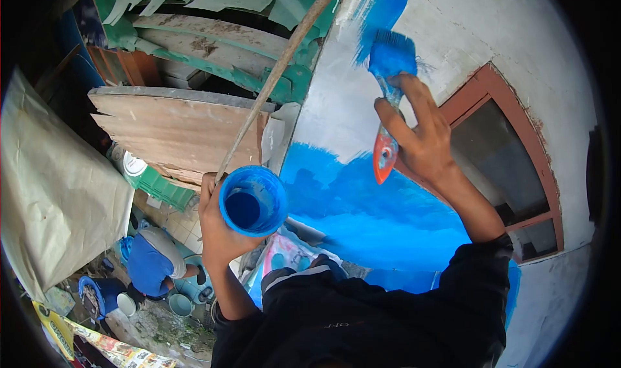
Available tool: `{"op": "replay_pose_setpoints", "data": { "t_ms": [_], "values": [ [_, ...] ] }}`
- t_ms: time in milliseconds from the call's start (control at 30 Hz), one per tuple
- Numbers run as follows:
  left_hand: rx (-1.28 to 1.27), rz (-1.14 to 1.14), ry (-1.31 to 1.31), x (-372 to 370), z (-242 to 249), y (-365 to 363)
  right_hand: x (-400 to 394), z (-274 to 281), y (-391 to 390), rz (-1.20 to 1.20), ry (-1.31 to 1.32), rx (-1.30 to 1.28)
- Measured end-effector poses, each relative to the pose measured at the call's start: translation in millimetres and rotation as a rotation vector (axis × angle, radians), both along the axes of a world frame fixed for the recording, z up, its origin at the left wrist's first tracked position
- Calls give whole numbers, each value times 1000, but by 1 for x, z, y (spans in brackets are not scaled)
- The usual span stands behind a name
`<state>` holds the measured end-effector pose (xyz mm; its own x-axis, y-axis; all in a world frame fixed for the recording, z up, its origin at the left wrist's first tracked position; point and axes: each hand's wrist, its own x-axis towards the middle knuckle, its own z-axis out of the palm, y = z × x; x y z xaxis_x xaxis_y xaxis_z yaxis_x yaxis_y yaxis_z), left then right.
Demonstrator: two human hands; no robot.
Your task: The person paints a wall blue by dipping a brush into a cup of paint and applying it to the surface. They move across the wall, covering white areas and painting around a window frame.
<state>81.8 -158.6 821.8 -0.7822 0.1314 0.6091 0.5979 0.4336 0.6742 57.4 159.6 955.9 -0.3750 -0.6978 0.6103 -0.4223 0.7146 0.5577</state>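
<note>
My right hand [424, 135] grips a paintbrush [390, 96] with a paint-smeared, red-ended handle. Its wide bristles, loaded with blue, lie against the white wall [446, 25] just below a fresh blue patch [385, 12]. A broad blue painted area [362, 200] covers the lower wall. In my left hand [220, 229] is a blue paint cup [275, 206], tilted so that its mouth faces me. Dark blue paint pools at its bottom, and streaks coat the inner wall. My left fingers wrap behind the cup and are partly hidden.
A brown-framed window [524, 154] is right of my right hand. A long wooden pole [278, 70] slants past the cup. Wooden boards [181, 129] and a tarp [58, 180] stand left. Below, a person in blue [149, 264] bends among buckets [181, 304].
</note>
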Motion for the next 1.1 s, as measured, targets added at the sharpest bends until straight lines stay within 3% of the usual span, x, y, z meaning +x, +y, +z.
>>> {"op": "replay_pose_setpoints", "data": {
  "t_ms": [67,100,200,267,400,467,600,833,967,1033,1100],
  "values": [
    [11,-12,-33,1,-5,4,-3,-38,15,-86,-217,-92],
    [23,-15,-58,0,-6,6,-5,-62,22,-66,-169,38],
    [7,-22,-20,0,-5,8,12,-138,28,-57,-309,-6],
    [-29,-34,-21,0,-6,2,28,-164,22,-116,-654,-224],
    [-47,-24,-105,3,-22,-5,59,-171,11,-88,-598,-342],
    [-102,-46,-69,3,-21,-7,71,-170,17,-135,-749,-442],
    [-165,-3,22,1,-23,-2,69,-135,32,-82,-650,-353],
    [-59,-34,-133,1,-29,5,70,2,53,-98,-29,-194],
    [-64,-67,-101,-3,-33,9,51,-37,75,-120,-59,-319],
    [-77,-108,-75,-6,-32,11,48,-80,74,-162,-180,-144],
    [-74,-114,-73,-7,-30,10,55,-118,67,-111,-331,-127]
  ]
}}
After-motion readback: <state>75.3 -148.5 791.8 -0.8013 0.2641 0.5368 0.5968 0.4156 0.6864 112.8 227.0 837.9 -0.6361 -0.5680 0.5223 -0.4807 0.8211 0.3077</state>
